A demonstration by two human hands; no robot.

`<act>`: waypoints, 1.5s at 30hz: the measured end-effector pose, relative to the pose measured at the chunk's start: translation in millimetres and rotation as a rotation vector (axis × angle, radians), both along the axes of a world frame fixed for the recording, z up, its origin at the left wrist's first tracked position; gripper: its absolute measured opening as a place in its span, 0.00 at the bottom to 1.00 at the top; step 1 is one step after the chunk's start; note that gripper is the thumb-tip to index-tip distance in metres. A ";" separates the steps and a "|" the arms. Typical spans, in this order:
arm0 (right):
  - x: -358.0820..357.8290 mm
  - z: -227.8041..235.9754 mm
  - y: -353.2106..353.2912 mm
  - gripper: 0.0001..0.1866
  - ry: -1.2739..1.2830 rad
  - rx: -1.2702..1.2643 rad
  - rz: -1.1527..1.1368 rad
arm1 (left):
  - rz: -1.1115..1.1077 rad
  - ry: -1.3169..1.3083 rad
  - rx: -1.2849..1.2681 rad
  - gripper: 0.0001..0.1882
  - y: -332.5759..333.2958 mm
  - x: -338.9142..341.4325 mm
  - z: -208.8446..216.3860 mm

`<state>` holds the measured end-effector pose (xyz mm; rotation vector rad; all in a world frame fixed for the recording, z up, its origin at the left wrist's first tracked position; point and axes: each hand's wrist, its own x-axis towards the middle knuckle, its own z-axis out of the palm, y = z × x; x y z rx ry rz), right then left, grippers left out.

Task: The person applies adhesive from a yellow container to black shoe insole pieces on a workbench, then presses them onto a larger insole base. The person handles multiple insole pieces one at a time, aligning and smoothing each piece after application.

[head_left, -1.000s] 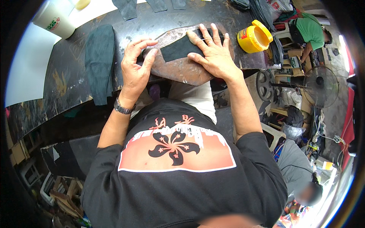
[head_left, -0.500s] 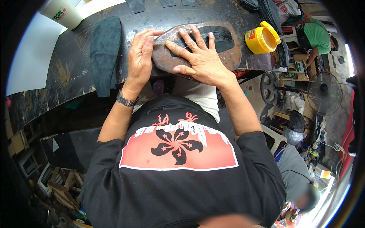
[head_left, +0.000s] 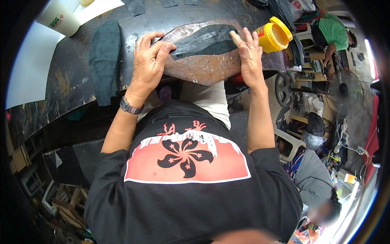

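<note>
Head view: left hand (head_left: pixel 149 61) pinches dark curved leather strip (head_left: pixel 205 40) on brown board (head_left: pixel 207 67); right hand (head_left: pixel 248 53) open, pressing strip's far end. Strip laid, smoothing unfinished.

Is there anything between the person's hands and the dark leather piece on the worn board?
Nothing visible does. The left hand grips the left end of the dark leather piece, and the right hand presses on its right end. The open yellow jar stands just right of the right hand, off the piece.
</note>
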<state>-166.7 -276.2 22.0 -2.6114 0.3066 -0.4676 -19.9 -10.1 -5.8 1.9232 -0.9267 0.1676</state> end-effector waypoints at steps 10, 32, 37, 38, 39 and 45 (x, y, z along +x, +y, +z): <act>-1.9 -15.1 5.1 0.48 0.290 -0.390 -0.245 | 0.045 -0.051 0.033 0.13 0.2 -4.3 -0.1; 7.7 5.6 4.1 0.45 0.398 -0.552 -0.227 | 0.058 -0.051 -0.012 0.14 -1.4 -2.2 -8.3; 6.8 -4.7 17.8 0.47 0.342 -0.641 -0.035 | 0.041 -0.021 -0.038 0.14 -0.8 -1.9 -7.5; 8.6 -5.4 25.9 0.48 0.292 -0.627 0.003 | 0.040 -0.021 -0.047 0.13 -0.6 -1.4 -7.4; 11.0 -6.2 34.9 0.48 0.292 -0.629 0.006 | 0.034 0.025 -0.088 0.13 -0.5 -1.2 -7.6; 21.6 -5.8 80.1 0.54 0.253 -0.552 0.055 | 0.016 0.131 -0.233 0.11 3.3 0.9 -9.2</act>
